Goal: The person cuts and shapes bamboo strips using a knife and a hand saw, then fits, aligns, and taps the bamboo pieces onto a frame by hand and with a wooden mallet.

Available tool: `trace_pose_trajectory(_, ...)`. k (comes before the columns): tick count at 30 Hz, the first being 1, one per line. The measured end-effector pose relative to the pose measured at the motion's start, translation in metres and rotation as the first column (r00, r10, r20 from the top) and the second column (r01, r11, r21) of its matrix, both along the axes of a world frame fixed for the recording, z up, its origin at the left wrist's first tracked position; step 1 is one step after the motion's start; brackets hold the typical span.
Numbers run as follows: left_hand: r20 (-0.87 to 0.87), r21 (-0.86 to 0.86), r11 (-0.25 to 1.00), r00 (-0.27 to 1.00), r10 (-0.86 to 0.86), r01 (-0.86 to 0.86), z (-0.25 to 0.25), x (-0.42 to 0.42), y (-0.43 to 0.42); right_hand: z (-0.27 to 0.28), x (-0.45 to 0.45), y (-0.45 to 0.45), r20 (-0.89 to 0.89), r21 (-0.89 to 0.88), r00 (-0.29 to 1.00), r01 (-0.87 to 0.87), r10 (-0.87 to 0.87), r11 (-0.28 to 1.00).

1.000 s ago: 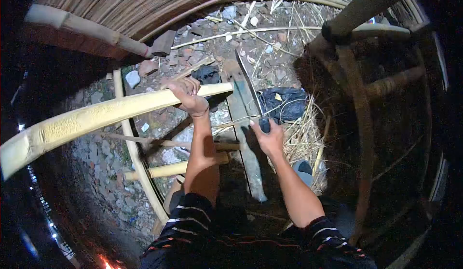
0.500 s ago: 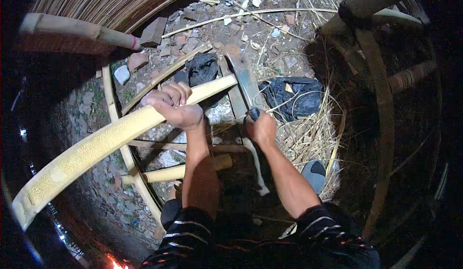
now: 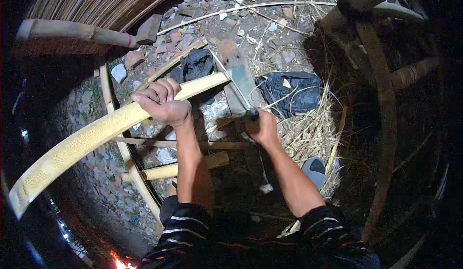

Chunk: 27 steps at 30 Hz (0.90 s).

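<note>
My left hand [image 3: 164, 102] is closed around a long split bamboo strip [image 3: 82, 146], its pale inner side facing up. The strip slants from the lower left up to the middle, where its far end meets a long knife. My right hand [image 3: 263, 127] grips the knife's dark handle [image 3: 252, 114]. The knife blade [image 3: 236, 88] points away and to the left, seen nearly edge-on as a thin bright line. Beneath it lies a flat board [image 3: 247, 83] with a greenish patch. Whether the blade has cut into the strip, I cannot tell.
Black plastic bags [image 3: 294, 93] lie among dry straw [image 3: 308, 139] and rubble. A cut bamboo piece [image 3: 159, 172] and long poles [image 3: 128, 153] lie left of my legs. A sandal [image 3: 314, 170] shows at the right. Flames [image 3: 123, 263] glow at the bottom left.
The blade has turned edge-on and its tip has swung left to the strip's far end. My left hand and the strip have shifted slightly left.
</note>
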State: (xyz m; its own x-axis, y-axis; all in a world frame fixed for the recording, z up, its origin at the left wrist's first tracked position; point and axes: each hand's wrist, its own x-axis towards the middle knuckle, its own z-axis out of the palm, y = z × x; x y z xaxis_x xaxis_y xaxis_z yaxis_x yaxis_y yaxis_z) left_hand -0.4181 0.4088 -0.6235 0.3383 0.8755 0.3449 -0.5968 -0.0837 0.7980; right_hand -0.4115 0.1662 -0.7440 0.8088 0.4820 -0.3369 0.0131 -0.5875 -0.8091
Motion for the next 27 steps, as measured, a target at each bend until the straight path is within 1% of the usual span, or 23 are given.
trace_pose_trajectory(1, 0.001, 0.013, 1.0, 1.0, -0.015, 0.015, 0.0, 0.002, 0.0, -0.005, -0.001, -0.004, 0.0, 0.003, 1.0, 0.008, -0.008, 1.0)
trace_pose_trajectory(2, 0.045, 0.037, 0.998, 0.998, -0.052, 0.051, -0.002, -0.002, 0.001, -0.011, 0.001, -0.005, -0.021, -0.058, 1.0, -0.009, 0.008, 0.998)
trace_pose_trajectory(3, 0.063, -0.004, 0.999, 0.997, -0.044, 0.044, 0.002, -0.003, 0.001, -0.006, 0.008, 0.0, -0.044, -0.118, 0.998, -0.041, 0.036, 0.992)
trace_pose_trajectory(4, 0.041, 0.031, 0.999, 0.999, -0.011, 0.01, 0.003, -0.006, -0.002, 0.0, 0.008, -0.004, 0.005, -0.022, 0.998, -0.061, 0.061, 0.998)
trace_pose_trajectory(5, 0.029, 0.067, 0.998, 0.999, 0.014, -0.016, 0.003, -0.004, -0.005, 0.003, 0.005, -0.01, -0.001, -0.028, 0.998, -0.057, 0.057, 0.998)
trace_pose_trajectory(7, 0.052, 0.058, 0.998, 0.999, -0.002, -0.001, 0.01, 0.004, -0.015, 0.006, 0.002, -0.014, 0.278, 0.119, 0.958, 0.038, -0.069, 0.992)
trace_pose_trajectory(8, 0.062, 0.046, 0.999, 0.998, -0.019, 0.016, 0.01, 0.001, -0.02, 0.002, 0.013, -0.013, -0.017, 0.144, 1.0, -0.012, 0.014, 0.989)
trace_pose_trajectory(9, 0.048, 0.042, 0.999, 0.999, -0.022, 0.02, 0.008, 0.0, -0.023, -0.001, 0.011, -0.016, -0.031, 0.14, 0.999, -0.007, 0.012, 0.99)
trace_pose_trajectory(11, 0.021, 0.123, 0.992, 1.0, -0.014, 0.012, 0.004, 0.003, -0.025, -0.008, 0.014, -0.025, 0.068, 0.157, 0.998, -0.009, -0.001, 0.988)
trace_pose_trajectory(12, 0.033, 0.07, 0.997, 0.999, 0.006, -0.008, 0.002, 0.002, -0.023, -0.018, 0.015, -0.027, -0.04, 0.2, 0.999, 0.005, 0.003, 0.98)
trace_pose_trajectory(13, 0.028, 0.079, 0.997, 1.0, 0.004, -0.006, 0.0, -0.001, -0.018, -0.026, 0.012, -0.027, -0.045, 0.208, 0.999, 0.008, 0.002, 0.978)
trace_pose_trajectory(15, 0.036, 0.031, 0.999, 0.999, 0.032, -0.033, -0.005, -0.004, -0.01, -0.042, 0.007, -0.027, 0.022, 0.383, 0.993, 0.099, -0.116, 0.918)
trace_pose_trajectory(16, 0.019, -0.03, 0.998, 0.998, 0.058, -0.057, -0.002, -0.005, -0.011, -0.056, 0.001, -0.03, 0.059, 0.299, 0.995, 0.064, -0.085, 0.952)
trace_pose_trajectory(17, 0.013, -0.03, 0.998, 0.998, 0.054, -0.054, -0.004, -0.006, -0.012, -0.077, -0.006, -0.027, 0.053, 0.298, 0.995, 0.068, -0.088, 0.952)
trace_pose_trajectory(19, -0.026, 0.003, 0.991, 0.991, 0.135, -0.135, -0.007, -0.01, -0.011, -0.123, -0.022, -0.02, -0.142, 0.446, 0.961, 0.275, -0.236, 0.852)
trace_pose_trajectory(20, -0.041, 0.017, 0.996, 0.995, 0.093, -0.093, -0.009, -0.016, -0.007, -0.132, -0.02, -0.019, -0.165, 0.648, 0.935, 0.343, -0.315, 0.68)
trace_pose_trajectory(21, -0.041, 0.017, 0.996, 0.995, 0.091, -0.091, -0.014, -0.022, -0.006, -0.125, -0.02, -0.022, -0.165, 0.648, 0.934, 0.345, -0.317, 0.679)
trace_pose_trajectory(22, -0.037, 0.001, 0.997, 0.996, 0.078, -0.078, -0.018, -0.025, -0.003, -0.112, -0.018, -0.024, 0.008, 0.443, 0.965, 0.233, -0.264, 0.865)
trace_pose_trajectory(23, -0.02, -0.01, 0.997, 0.997, 0.072, -0.072, -0.023, -0.024, 0.002, -0.102, -0.006, -0.021, 0.168, 0.191, 0.973, 0.124, -0.157, 0.974)
trace_pose_trajectory(24, -0.006, -0.033, 0.995, 0.996, 0.089, -0.09, -0.017, -0.018, -0.002, -0.1, -0.007, -0.022, 0.14, 0.116, 0.983, 0.101, -0.117, 0.988)
trace_pose_trajectory(25, -0.018, -0.049, 0.987, 0.988, 0.155, -0.156, -0.014, -0.015, -0.007, -0.093, -0.017, -0.026, 0.128, 0.098, 0.984, 0.109, -0.121, 0.989)
trace_pose_trajectory(27, -0.057, -0.048, 0.977, 0.977, 0.207, -0.209, -0.008, -0.012, -0.013, -0.082, -0.01, -0.019, -0.011, 0.368, 0.997, 0.074, -0.076, 0.927)
